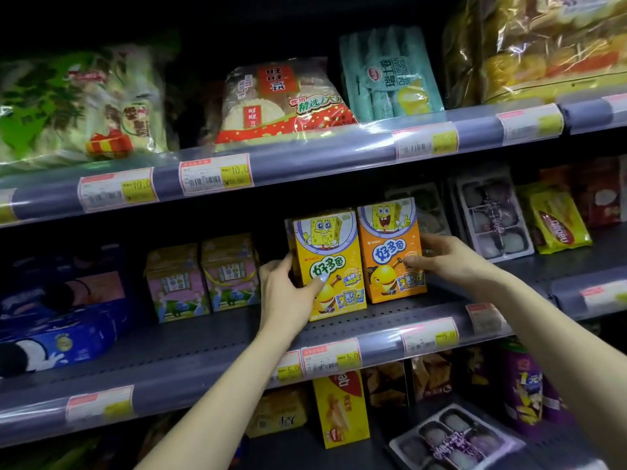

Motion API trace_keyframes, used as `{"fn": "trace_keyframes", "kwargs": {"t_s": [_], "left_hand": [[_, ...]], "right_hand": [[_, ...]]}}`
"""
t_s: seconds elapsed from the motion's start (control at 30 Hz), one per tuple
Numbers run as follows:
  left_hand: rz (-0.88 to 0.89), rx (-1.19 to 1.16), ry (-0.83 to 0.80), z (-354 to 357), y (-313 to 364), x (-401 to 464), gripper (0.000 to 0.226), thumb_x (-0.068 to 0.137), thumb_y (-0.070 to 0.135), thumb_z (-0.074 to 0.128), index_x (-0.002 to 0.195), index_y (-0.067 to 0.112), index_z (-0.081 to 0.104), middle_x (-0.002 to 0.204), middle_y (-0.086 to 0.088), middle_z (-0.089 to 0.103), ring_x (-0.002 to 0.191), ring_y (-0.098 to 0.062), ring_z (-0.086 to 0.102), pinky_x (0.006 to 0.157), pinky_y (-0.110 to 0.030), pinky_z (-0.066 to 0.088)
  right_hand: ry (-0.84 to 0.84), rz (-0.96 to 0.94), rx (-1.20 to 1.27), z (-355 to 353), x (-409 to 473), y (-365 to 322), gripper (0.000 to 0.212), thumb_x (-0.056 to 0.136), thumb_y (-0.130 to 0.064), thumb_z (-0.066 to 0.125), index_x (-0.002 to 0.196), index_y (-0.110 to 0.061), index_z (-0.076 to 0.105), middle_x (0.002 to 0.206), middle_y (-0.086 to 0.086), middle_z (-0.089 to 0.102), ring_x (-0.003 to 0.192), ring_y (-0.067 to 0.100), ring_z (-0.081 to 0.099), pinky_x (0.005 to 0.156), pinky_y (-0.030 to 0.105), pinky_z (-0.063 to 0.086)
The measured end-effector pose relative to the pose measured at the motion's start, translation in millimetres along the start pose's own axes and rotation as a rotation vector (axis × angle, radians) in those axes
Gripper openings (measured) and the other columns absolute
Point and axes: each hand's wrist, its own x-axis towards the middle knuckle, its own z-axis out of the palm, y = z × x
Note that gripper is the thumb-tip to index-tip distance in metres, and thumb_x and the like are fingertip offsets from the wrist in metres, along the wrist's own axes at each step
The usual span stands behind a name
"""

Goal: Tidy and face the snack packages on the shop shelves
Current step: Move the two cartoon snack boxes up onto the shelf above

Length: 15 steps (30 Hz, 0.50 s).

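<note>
Two cartoon-sponge snack boxes stand side by side on the middle shelf (383,310). My left hand (286,293) grips the yellow box (334,252) from its left side, thumb across the front. My right hand (437,257) grips the orange box (386,245) from its right side, thumb on the front. Both boxes stand upright with their fronts facing out, touching each other.
Two pink-and-green boxes (203,276) stand left of the hands, and blue biscuit packs (68,330) lie further left. Mochi trays (492,218) and a yellow bag (556,222) sit to the right. Rice-cracker bags (281,100) fill the top shelf; a yellow box (339,412) stands below.
</note>
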Motion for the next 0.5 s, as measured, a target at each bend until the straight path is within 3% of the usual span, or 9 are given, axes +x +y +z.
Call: {"fn": "trace_keyframes", "kwargs": {"t_s": [0.1,0.2,0.27,0.33,0.5], "left_hand": [[0.004,-0.021,0.032,-2.0,-1.9,1.2,0.080,0.077,0.031,0.078,0.144,0.027,0.035,0.139,0.002,0.043,0.127,-0.018,0.044,0.106,-0.040,0.039],[-0.005,-0.094,-0.026,-1.0,0.5,0.7,0.086,0.078,0.028,0.077,0.147,0.026,0.027,0.119,0.018,0.049,0.115,-0.008,0.047,0.102,-0.037,0.043],[0.016,-0.085,-0.068,0.3,1.2,1.2,0.070,0.078,0.029,0.077,0.138,0.028,0.040,0.106,0.023,0.056,0.104,-0.006,0.056,0.098,-0.039,0.048],[0.026,-0.063,-0.079,1.4,1.2,1.3,0.054,0.078,0.030,0.076,0.126,0.027,0.051,0.101,0.017,0.066,0.099,-0.010,0.064,0.092,-0.042,0.053],[0.021,-0.058,-0.048,2.5,-0.2,3.8,0.046,0.079,0.027,0.076,0.120,0.020,0.058,0.103,0.007,0.071,0.096,-0.013,0.066,0.087,-0.042,0.055]], "right_hand": [[-0.034,0.000,-0.009,5.1,5.0,1.3,0.039,0.088,-0.006,0.062,0.127,-0.010,0.056,0.112,0.002,0.070,0.101,0.018,0.067,0.093,0.038,0.051],[-0.023,-0.005,0.004,10.0,8.9,2.7,0.041,0.090,-0.008,0.061,0.130,-0.008,0.054,0.116,0.005,0.068,0.104,0.020,0.066,0.097,0.041,0.050],[-0.036,-0.004,0.018,13.1,10.8,2.7,0.041,0.088,-0.011,0.064,0.128,-0.010,0.055,0.116,0.005,0.069,0.104,0.020,0.067,0.098,0.043,0.049],[-0.046,-0.002,0.037,17.3,12.2,2.5,0.043,0.085,-0.015,0.067,0.126,-0.012,0.055,0.114,0.004,0.070,0.102,0.020,0.068,0.096,0.044,0.051],[0.007,-0.037,-0.011,27.7,15.6,0.7,0.045,0.084,-0.020,0.070,0.125,-0.015,0.054,0.112,0.002,0.070,0.098,0.017,0.068,0.090,0.039,0.053]]}}
